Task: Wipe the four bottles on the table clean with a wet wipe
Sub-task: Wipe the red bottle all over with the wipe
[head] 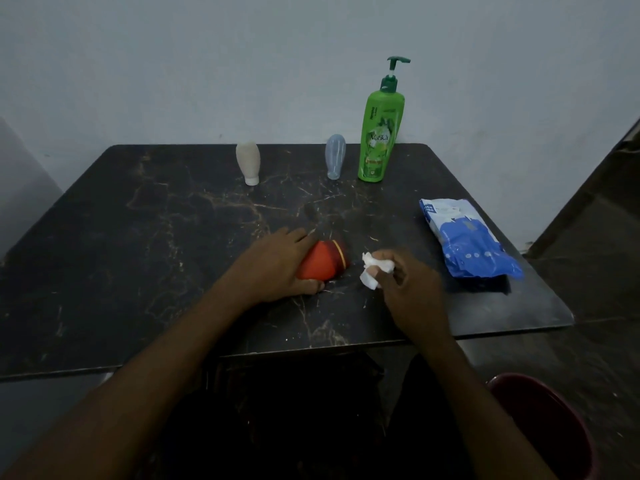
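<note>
A red bottle (320, 263) with a dark red cap lies tilted on the dark marble table (138, 237), and my left hand (277, 265) grips its body. Just to its right, my right hand (405, 282) pinches a crumpled white wet wipe (372, 270), a small gap away from the bottle's cap. At the back of the table stand a beige tube (248, 162) on its white cap, a pale blue tube (335, 155) on its cap, and a tall green pump bottle (379, 133).
A blue and white pack of wipes (464, 237) lies on the table's right side. A dark red bin (543, 424) sits on the floor at the lower right. A grey wall rises right behind the table.
</note>
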A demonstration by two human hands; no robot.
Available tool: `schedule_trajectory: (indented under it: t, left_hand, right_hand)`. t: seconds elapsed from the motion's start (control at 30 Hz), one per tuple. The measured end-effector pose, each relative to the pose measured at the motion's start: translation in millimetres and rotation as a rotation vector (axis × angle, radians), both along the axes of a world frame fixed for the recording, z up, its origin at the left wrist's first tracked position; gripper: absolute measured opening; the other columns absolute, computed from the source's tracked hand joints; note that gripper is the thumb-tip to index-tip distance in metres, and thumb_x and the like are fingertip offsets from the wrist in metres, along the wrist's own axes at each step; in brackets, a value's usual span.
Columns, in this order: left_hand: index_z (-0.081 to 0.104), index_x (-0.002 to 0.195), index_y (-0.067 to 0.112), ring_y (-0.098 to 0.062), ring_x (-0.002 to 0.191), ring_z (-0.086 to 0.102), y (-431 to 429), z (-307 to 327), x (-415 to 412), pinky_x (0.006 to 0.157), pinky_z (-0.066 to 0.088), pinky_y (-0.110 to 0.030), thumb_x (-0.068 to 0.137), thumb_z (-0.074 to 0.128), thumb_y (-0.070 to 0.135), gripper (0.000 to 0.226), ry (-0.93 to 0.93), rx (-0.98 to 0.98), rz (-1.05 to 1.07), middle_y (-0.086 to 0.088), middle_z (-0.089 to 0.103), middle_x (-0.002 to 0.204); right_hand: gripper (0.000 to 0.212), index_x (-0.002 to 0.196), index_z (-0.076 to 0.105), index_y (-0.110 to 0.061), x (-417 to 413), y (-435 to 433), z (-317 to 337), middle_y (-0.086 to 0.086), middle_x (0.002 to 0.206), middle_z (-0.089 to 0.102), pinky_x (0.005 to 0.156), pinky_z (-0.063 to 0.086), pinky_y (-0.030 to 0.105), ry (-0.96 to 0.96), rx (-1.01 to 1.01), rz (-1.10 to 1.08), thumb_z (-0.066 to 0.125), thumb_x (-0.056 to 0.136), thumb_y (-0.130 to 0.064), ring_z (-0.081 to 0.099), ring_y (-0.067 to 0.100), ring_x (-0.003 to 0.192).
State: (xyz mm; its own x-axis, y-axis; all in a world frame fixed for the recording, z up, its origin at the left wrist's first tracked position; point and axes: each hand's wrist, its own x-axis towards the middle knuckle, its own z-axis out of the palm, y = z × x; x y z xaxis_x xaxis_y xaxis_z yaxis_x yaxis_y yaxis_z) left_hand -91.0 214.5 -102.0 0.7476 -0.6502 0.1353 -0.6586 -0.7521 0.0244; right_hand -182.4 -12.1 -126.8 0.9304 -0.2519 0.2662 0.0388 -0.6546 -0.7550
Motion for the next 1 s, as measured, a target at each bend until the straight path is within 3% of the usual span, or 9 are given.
schedule_trajectory:
  t: [0.1, 0.17, 0.27, 0.37, 0.53, 0.63, 0.73, 0.87, 1.0]
  left_hand:
    - [0.031, 0.154, 0.026, -0.019, 0.111, 0.049, 3.5, -8.3, -5.2, 0.088, 0.046, -0.037, 0.087, 0.045, 0.078, 0.086, -0.047, 0.065, 0.052, 0.003, 0.050, 0.134]
    - [0.028, 0.155, 0.029, -0.020, 0.112, 0.051, 3.3, -12.7, -11.0, 0.082, 0.047, -0.038, 0.088, 0.040, 0.079, 0.085, -0.055, 0.053, 0.086, 0.004, 0.048, 0.135]
    - [0.034, 0.151, 0.025, -0.020, 0.113, 0.054, 0.8, -17.3, -16.4, 0.080, 0.051, -0.041, 0.088, 0.038, 0.079, 0.082, -0.096, 0.045, 0.115, 0.003, 0.051, 0.133]
    - [0.051, 0.133, 0.019, -0.020, 0.104, 0.057, -0.5, -20.8, -18.6, 0.071, 0.049, -0.038, 0.088, 0.040, 0.078, 0.075, -0.177, 0.040, 0.110, 0.000, 0.059, 0.119]
    - [0.059, 0.102, 0.016, -0.020, 0.091, 0.060, -0.5, -24.1, -20.2, 0.060, 0.036, -0.032, 0.085, 0.040, 0.081, 0.070, -0.289, 0.048, 0.128, -0.002, 0.063, 0.100]
    - [0.058, 0.102, 0.016, -0.020, 0.093, 0.061, -0.8, -23.3, -20.4, 0.062, 0.035, -0.033, 0.083, 0.041, 0.083, 0.072, -0.275, 0.031, 0.163, -0.002, 0.063, 0.102]
    - [0.057, 0.109, 0.015, -0.021, 0.099, 0.059, -1.8, -22.5, -19.3, 0.066, 0.044, -0.036, 0.084, 0.040, 0.082, 0.074, -0.225, 0.023, 0.163, -0.003, 0.061, 0.109]
    - [0.055, 0.113, 0.015, -0.020, 0.102, 0.057, -2.0, -19.8, -17.9, 0.072, 0.047, -0.036, 0.086, 0.037, 0.081, 0.074, -0.217, 0.035, 0.156, -0.004, 0.060, 0.112]
    - [0.056, 0.105, 0.016, -0.019, 0.093, 0.059, -1.3, -23.2, -20.2, 0.068, 0.047, -0.034, 0.086, 0.039, 0.081, 0.070, -0.297, 0.020, 0.135, -0.003, 0.061, 0.104]
  right_hand:
    - [0.015, 0.101, 0.066, -0.029, -1.2, 10.5, 4.5, -0.022, 0.084, 0.057, 0.074, 0.037, 0.000, -0.071, -0.045, 0.036, 0.069, 0.090, -0.018, 0.057, -0.007, 0.085]
    - [0.020, 0.108, 0.072, -0.023, 1.0, 18.3, 5.2, -0.011, 0.097, 0.060, 0.078, 0.041, 0.005, -0.078, -0.146, 0.102, 0.066, 0.091, -0.013, 0.058, 0.002, 0.088]
    - [0.029, 0.118, 0.070, -0.022, 13.3, 29.8, 4.3, 0.000, 0.109, 0.058, 0.082, 0.048, 0.026, -0.045, -0.408, 0.210, 0.063, 0.090, -0.015, 0.058, 0.013, 0.094]
    - [0.024, 0.113, 0.069, -0.026, 44.3, 37.2, 13.6, -0.002, 0.108, 0.052, 0.082, 0.041, 0.027, 0.032, -0.481, 0.207, 0.064, 0.090, -0.029, 0.050, 0.011, 0.095]
    - [0.023, 0.098, 0.074, -0.018, 93.1, 41.6, 32.4, 0.003, 0.099, 0.069, 0.083, 0.055, 0.039, 0.178, -0.461, 0.225, 0.065, 0.086, -0.035, 0.062, 0.019, 0.091]
    - [0.022, 0.100, 0.072, -0.016, 80.9, 45.2, 28.6, 0.004, 0.105, 0.065, 0.084, 0.051, 0.035, 0.131, -0.525, 0.187, 0.063, 0.090, -0.033, 0.058, 0.019, 0.095]
    - [0.020, 0.111, 0.068, -0.018, 43.3, 39.0, 10.4, 0.004, 0.110, 0.058, 0.084, 0.044, 0.031, 0.079, -0.544, 0.191, 0.061, 0.094, -0.027, 0.056, 0.021, 0.100]
    - [0.021, 0.103, 0.077, -0.019, 6.5, 36.7, -10.3, 0.001, 0.087, 0.063, 0.072, 0.034, 0.017, -0.071, -0.298, 0.107, 0.067, 0.086, -0.011, 0.060, 0.019, 0.080]
    - [0.026, 0.109, 0.075, -0.020, 26.7, 42.3, 4.4, 0.000, 0.092, 0.056, 0.075, 0.035, 0.022, -0.055, -0.227, 0.109, 0.057, 0.090, -0.024, 0.054, 0.015, 0.084]
